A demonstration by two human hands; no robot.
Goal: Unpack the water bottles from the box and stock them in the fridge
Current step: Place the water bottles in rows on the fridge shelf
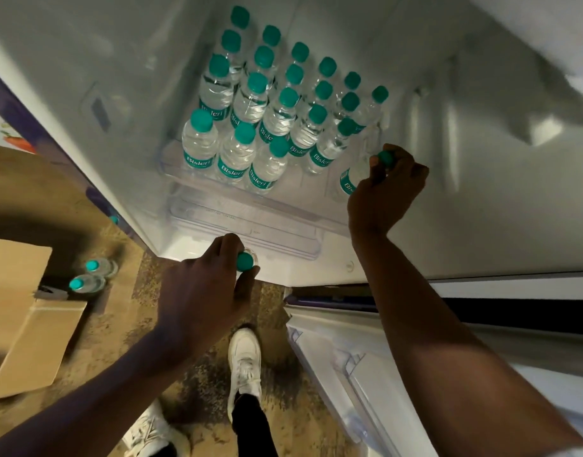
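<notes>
**Desk:** What are the fingers doing?

**Me:** My right fingers and thumb are curled round the neck of a bottle, just under its cap, so the right hand grips it from above. It sits at the front right end of the shelf. I cannot tell whether its base touches the shelf.

**Desk:** And the other side?

**Me:** My left fingers are wrapped over the top of a second bottle. Only its teal cap and a sliver of clear shoulder show past the left hand. That one hangs in front of the shelf and lower down.

**Desk:** How do the bottles look?

**Me:** They are small and clear, made of ribbed plastic with water inside. Each has a teal screw cap and a teal label band reading "Bisleri" in white. The stocked bottles stand upright on the shelf in slanted rows, packed close together. They run from its front left to its back.

**Desk:** Anything off the shelf?

**Me:** Two more bottles stand on the floor, well to the left of the shelf and below it. They are just beside the open cardboard box. The fridge door stands open below the shelf's right end. My white shoes are on the floor in front of it.
</notes>
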